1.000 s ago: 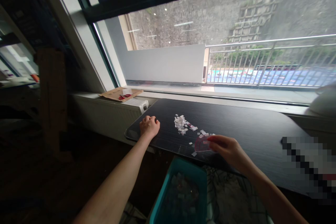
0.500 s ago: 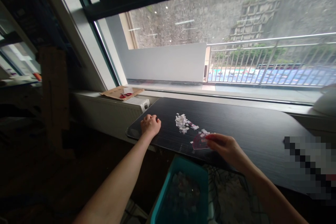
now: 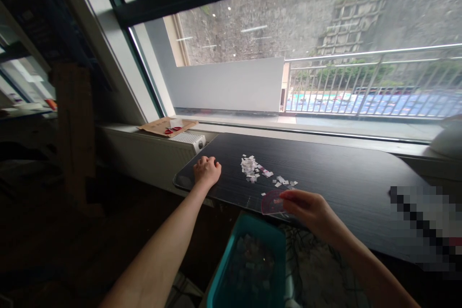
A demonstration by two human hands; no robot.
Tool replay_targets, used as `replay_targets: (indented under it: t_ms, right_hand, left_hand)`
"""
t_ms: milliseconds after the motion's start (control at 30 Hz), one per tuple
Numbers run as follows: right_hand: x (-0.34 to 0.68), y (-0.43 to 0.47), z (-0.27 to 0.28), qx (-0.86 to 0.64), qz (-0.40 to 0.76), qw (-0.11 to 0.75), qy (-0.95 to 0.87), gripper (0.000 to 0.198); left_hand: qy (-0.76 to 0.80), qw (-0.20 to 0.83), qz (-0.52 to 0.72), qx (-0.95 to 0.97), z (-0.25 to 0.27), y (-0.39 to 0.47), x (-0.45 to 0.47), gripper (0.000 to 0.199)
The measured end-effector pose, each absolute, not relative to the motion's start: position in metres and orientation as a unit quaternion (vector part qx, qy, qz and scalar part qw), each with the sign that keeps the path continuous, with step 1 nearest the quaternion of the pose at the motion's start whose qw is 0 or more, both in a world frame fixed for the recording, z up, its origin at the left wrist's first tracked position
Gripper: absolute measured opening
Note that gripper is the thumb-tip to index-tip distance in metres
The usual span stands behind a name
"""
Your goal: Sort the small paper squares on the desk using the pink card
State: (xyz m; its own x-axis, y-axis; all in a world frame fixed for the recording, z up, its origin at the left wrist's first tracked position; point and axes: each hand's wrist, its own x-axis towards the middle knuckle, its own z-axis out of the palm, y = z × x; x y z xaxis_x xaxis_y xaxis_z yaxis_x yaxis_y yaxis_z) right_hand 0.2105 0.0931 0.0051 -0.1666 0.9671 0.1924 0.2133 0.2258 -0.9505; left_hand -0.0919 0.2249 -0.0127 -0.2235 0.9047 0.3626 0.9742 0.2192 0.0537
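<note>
Looks like an office or study room. A long dark counter [image 3: 325, 168] runs under a big window [image 3: 306, 43]. A radiator [image 3: 187, 140] sits at ten o'clock, railing [image 3: 361, 82] outside.

No text, label, number or sign can be read anywhere here.

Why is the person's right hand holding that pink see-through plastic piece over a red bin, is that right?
Not quite: the bin is teal, not red. The head view shows the right hand holding the pink see-through plastic piece at the dark table's near edge, just above the bin.
</note>
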Motion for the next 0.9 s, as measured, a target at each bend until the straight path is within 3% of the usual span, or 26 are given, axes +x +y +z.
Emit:
replay_targets:
  t_ms: [167, 300, 900]
  right_hand:
    - [0.24, 0.109, 0.009, -0.52, 0.33, 0.528, -0.585, 0.038]
    - [0.27, 0.123, 0.009, -0.57, 0.253, 0.541, -0.564, 0.035]
    - [0.278, 0.124, 0.004, -0.547, 0.288, 0.519, -0.59, 0.028]
  left_hand:
    - [-0.769, 0.129, -0.137, -0.611, -0.012, 0.226, -0.092, 0.029]
    - [-0.77, 0.123, -0.139, -0.61, -0.01, 0.226, -0.092, 0.029]
    - [-0.775, 0.115, -0.128, -0.608, -0.005, 0.225, -0.092, 0.029]
